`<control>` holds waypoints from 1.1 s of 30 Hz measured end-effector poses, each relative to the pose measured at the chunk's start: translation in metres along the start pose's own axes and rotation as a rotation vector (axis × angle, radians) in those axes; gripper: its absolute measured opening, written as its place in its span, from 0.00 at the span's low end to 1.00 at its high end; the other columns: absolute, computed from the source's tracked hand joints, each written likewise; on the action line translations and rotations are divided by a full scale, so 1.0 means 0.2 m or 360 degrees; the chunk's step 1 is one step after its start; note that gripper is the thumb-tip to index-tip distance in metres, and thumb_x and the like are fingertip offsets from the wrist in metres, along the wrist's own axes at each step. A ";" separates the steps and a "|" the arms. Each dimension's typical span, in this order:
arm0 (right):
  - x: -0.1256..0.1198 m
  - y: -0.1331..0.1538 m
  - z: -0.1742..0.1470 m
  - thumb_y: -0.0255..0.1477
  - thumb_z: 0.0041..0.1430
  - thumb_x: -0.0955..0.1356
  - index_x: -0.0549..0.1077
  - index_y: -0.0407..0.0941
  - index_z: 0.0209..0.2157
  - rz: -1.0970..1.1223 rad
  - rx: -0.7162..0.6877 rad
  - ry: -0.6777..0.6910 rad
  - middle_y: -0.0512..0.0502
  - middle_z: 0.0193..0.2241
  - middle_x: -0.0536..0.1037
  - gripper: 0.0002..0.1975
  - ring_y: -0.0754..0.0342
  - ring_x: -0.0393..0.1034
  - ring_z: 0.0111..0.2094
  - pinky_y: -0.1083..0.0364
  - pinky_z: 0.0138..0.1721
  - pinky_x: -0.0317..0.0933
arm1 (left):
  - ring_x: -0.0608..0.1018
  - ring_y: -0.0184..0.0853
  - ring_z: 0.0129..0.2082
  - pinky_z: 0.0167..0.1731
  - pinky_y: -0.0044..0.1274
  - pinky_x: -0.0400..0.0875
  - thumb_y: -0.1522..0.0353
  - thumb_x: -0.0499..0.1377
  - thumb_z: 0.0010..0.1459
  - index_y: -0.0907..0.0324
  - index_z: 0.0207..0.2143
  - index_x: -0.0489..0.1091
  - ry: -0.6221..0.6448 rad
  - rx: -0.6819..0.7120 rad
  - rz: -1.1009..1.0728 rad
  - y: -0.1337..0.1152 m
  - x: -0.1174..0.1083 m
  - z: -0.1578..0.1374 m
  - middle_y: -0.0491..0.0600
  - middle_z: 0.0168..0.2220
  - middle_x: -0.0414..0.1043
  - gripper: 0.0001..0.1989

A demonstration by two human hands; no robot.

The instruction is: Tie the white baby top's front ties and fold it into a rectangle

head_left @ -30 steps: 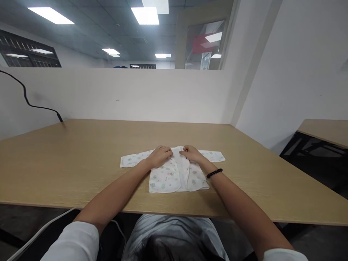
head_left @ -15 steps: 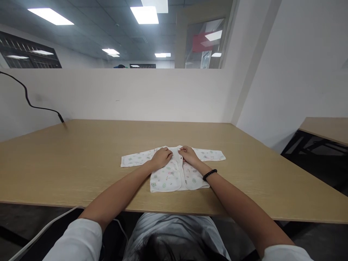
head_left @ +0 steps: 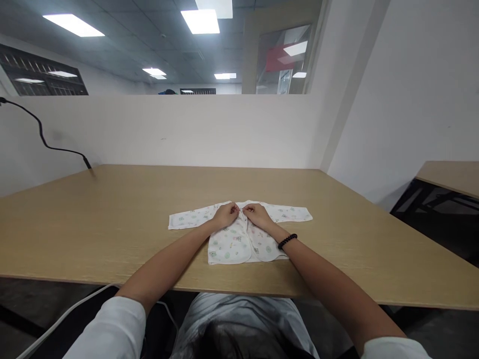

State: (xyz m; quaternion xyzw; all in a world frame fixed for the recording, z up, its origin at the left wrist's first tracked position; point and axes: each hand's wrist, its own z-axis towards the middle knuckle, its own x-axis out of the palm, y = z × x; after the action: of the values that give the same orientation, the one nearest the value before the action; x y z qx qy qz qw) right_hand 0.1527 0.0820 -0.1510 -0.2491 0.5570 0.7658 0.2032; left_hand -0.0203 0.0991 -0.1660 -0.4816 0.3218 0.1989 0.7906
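Note:
A small white baby jacket (head_left: 229, 248) with a faint coloured print lies front up on the table, its sleeves stretched out to both sides. Near the collar, my left hand (head_left: 226, 214) pinches the left front edge. My right hand (head_left: 258, 215), with a black beaded bracelet (head_left: 287, 241) on the wrist, pinches the opposite front edge. The fingertips of both hands almost meet at the top of the front opening. Below them the two front panels lie side by side, with rounded lower corners. Whatever fastener may be between my fingers is hidden.
The wooden table (head_left: 112, 214) reaches back to a low white partition (head_left: 209, 132). A black cable (head_left: 48, 144) comes down to its far left corner. Another table (head_left: 452, 174) stands at the right beyond a gap. A white cable (head_left: 67, 319) hangs below the front edge.
My right hand has moved a little left, bringing the right front edge towards the left one. My left fingers, earlier resting on the cloth, have curled into a pinch.

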 end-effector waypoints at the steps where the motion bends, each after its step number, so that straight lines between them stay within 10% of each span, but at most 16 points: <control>1: 0.00 0.00 0.00 0.25 0.52 0.66 0.79 0.41 0.28 -0.0020 -0.0018 0.0013 0.46 0.29 0.80 0.09 0.53 0.72 0.32 0.58 0.34 0.60 | 0.75 0.34 0.31 0.32 0.23 0.67 0.70 0.54 0.55 0.58 0.32 0.72 0.0003 -0.0004 -0.0003 0.00 0.00 0.00 0.46 0.29 0.75 0.06; 33: 0.02 0.06 -0.03 0.26 0.55 0.68 0.76 0.45 0.31 -0.0540 -0.0073 -0.0031 0.47 0.29 0.80 0.04 0.53 0.72 0.32 0.59 0.31 0.57 | 0.74 0.33 0.29 0.30 0.22 0.67 0.70 0.54 0.56 0.58 0.32 0.71 -0.0043 -0.0078 -0.0028 0.00 0.03 0.00 0.45 0.29 0.74 0.06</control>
State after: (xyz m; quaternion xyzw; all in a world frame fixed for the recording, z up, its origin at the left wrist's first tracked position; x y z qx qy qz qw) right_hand 0.1439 0.0729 -0.1452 -0.3365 0.4873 0.7355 0.3291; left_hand -0.0163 0.0998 -0.1704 -0.5009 0.3020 0.2063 0.7844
